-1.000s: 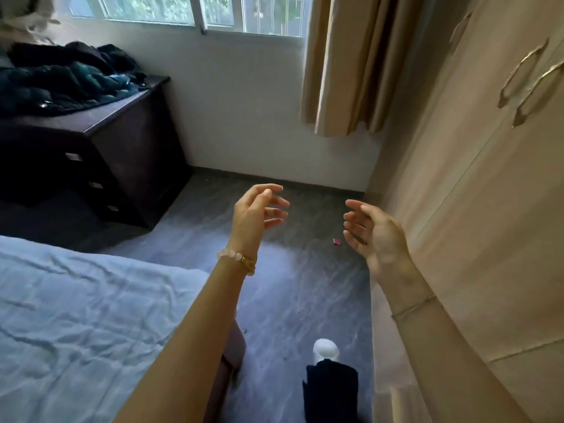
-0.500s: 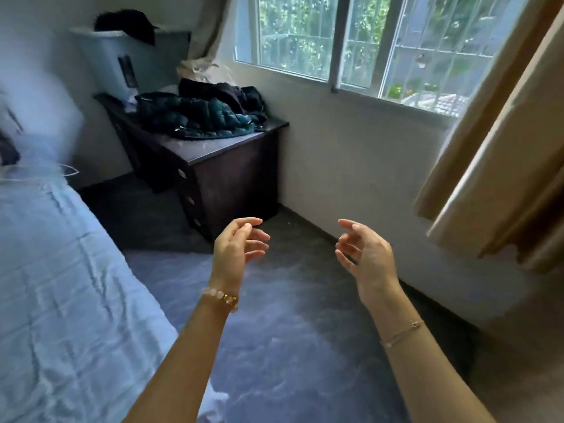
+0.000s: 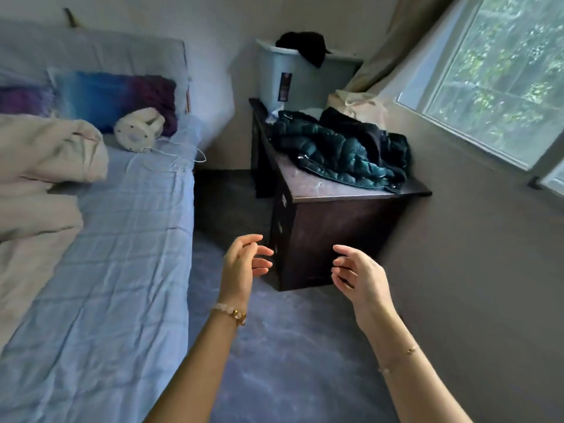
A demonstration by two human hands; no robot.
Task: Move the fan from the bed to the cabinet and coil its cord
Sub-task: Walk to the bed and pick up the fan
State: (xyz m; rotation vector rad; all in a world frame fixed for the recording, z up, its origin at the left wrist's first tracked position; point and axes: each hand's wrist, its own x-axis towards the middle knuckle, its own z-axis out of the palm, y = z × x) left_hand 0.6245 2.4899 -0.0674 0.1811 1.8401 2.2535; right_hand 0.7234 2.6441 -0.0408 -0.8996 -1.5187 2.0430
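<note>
A small white round plastic fan (image 3: pixel 139 131) is lying on its side near the head of the blue-sheeted bed (image 3: pixel 122 254), against a blue and purple pillow (image 3: pixel 113 99), its thin white cord (image 3: pixel 180 154) trailing loose towards the mattress edge. It is probably light, rigid and smooth, best cupped around its body. The left hand (image 3: pixel 244 264) and right hand (image 3: pixel 358 274) are hovering empty, fingers loosely curled, near the dark wooden cabinet (image 3: pixel 332 230). Half a second ago the fan was out of view.
</note>
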